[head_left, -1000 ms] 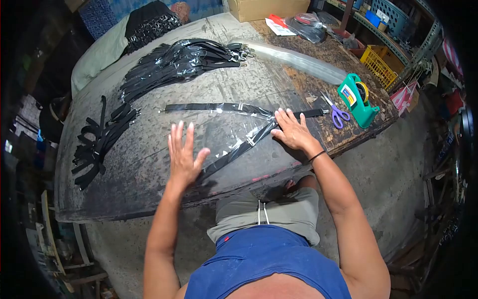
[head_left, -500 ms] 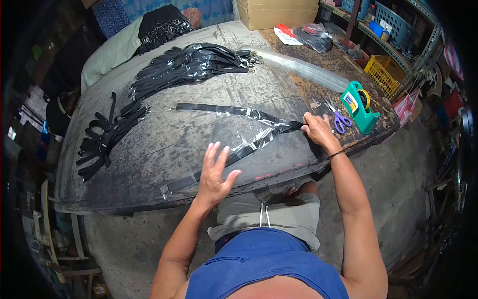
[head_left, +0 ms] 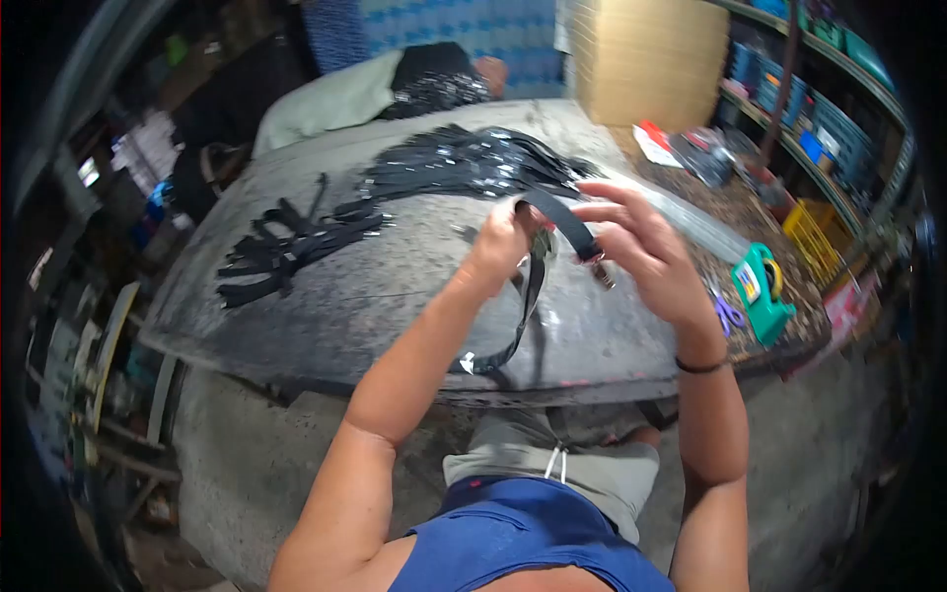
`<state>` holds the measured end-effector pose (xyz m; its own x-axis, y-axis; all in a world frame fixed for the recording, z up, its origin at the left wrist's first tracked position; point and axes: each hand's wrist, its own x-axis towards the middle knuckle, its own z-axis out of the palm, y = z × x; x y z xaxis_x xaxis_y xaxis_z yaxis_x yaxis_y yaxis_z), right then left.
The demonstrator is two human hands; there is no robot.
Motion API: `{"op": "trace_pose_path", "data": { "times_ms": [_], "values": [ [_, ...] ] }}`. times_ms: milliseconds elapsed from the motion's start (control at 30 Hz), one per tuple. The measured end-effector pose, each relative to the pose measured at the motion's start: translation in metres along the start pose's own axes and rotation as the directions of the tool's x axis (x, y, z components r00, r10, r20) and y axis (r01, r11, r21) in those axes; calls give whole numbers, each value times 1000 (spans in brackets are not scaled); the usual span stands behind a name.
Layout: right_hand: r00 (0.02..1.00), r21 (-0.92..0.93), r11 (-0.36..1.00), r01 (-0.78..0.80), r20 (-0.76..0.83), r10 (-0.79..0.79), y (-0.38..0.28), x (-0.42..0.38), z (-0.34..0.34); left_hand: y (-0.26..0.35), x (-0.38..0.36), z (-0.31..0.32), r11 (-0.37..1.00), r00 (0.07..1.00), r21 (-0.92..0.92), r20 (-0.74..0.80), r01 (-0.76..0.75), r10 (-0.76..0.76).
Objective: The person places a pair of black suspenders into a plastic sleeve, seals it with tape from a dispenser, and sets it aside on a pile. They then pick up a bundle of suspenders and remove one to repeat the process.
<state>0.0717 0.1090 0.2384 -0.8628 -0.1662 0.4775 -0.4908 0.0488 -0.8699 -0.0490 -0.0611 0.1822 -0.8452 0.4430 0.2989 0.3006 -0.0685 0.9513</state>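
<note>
My left hand (head_left: 501,247) is closed on a black strap (head_left: 560,215), raised above the table. One part of the strap arches over to the right and ends in a metal clip (head_left: 604,276); another hangs down toward the table, with shiny clear plastic near its bottom. Beside the clip end is my right hand (head_left: 651,252), its fingers stretched out and apart, slightly blurred. Behind the hands lies a large bundle of black straps (head_left: 444,163) with glints of metal and plastic. A smaller bundle of looped straps (head_left: 281,252) rests on the left.
On the right of the table (head_left: 326,326) are purple-handled scissors (head_left: 728,314), a green tape dispenser (head_left: 760,301) and a long clear plastic strip (head_left: 705,225). A cardboard box (head_left: 646,64) stands at the back. Metal shelves (head_left: 804,59) and a yellow crate (head_left: 814,237) are at right.
The strap that lay spread on the table is now lifted. My left hand has risen and closed on it; my right hand has moved up and its fingers are off the strap. The view has shifted.
</note>
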Motion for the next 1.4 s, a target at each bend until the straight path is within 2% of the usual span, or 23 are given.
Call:
{"op": "trace_pose_path", "data": {
  "times_ms": [33,100,167,233,300,367,433,500,633,700,733,767,867,967,1033,1067,1133,1233,1300,1367,1400],
  "values": [
    [995,-116,990,77,-53,-83,-2,-3,0,18,1,-24,975,994,-201,-35,93,-102],
    [985,-11,999,30,-168,-32,21,-10,-7,60,-4,-80,946,985,-285,-38,153,-171],
    [970,-81,991,-103,-229,83,51,-20,-15,93,-17,-127,964,988,-248,-93,97,-123],
    [918,-123,939,-321,-285,276,94,-36,-24,118,-31,-171,987,987,-157,-152,32,-56],
    [903,-221,910,-351,-336,267,170,-56,-36,142,-47,-209,994,987,-111,-162,-12,-7],
    [904,-364,841,-399,-308,295,208,-81,-37,172,-66,-230,999,975,-19,-221,-41,35],
    [932,-624,731,-276,-360,45,268,-106,-42,197,-83,-250,997,956,50,-286,-51,64],
    [918,-506,820,-270,-392,60,258,-113,-38,219,-99,-264,994,940,90,-330,-56,83],
    [933,-521,822,-229,-359,33,252,-117,-36,248,-124,-280,969,915,242,-379,-47,139],
    [901,-444,832,-333,-409,142,235,-117,-28,256,-132,-281,947,901,322,-416,23,120],
    [901,-432,841,-324,-412,135,243,-117,-31,261,-135,-280,942,897,329,-432,61,93],
    [902,-431,844,-321,-409,134,256,-119,-36,266,-139,-277,941,896,333,-435,62,95],
    [924,-515,818,-256,-379,51,277,-120,-44,277,-144,-272,820,822,546,-538,173,185],
    [928,-560,796,-229,-373,4,269,-119,-42,280,-151,-268,783,814,602,-527,157,242],
    [891,-385,855,-348,-420,173,257,-114,-36,287,-157,-257,799,831,581,-513,153,214],
    [890,-384,855,-349,-423,173,253,-111,-33,289,-161,-252,817,845,557,-501,151,185],
    [929,-361,896,-258,-348,127,243,-102,-27,286,-166,-242,828,866,545,-470,131,172],
    [950,-285,932,-224,-278,143,187,-75,9,266,-168,-220,810,899,580,-396,88,187],
    [978,-25,997,-75,-196,68,155,-52,39,245,-174,-200,807,926,586,-342,76,161],
    [993,-121,993,11,-115,-26,99,-36,77,220,-179,-182,819,948,568,-298,83,111],
    [997,-126,991,36,-58,-44,75,-32,95,202,-180,-177,860,957,502,-285,95,60]
  ]
}}
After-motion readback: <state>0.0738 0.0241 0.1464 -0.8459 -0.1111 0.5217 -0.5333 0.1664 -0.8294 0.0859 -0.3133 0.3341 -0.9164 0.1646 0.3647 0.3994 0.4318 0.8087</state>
